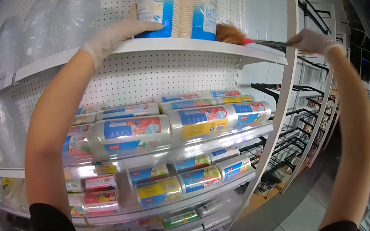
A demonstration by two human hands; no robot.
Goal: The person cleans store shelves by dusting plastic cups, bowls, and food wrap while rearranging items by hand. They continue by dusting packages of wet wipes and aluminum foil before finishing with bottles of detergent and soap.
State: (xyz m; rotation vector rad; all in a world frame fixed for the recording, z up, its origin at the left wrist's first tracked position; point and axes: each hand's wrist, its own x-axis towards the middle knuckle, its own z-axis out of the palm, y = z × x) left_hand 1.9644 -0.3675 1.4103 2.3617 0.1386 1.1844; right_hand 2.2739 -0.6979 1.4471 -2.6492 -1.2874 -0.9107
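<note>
While the left hand [123, 31] clasped the cup pack [157, 0], the right hand [310, 41] gripped the duster [255, 41], brush end pointing left, beside that pack.

Glossy plastic-wrapped cup stacks [158, 0]; matt white metal shelf [215, 47]; feathery duster [229, 34].

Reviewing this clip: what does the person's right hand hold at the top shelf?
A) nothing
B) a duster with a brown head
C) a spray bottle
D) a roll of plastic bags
B: the right hand grips the thin handle of a duster, its brown head at the top shelf beside the cup pack held by the left hand.
</note>
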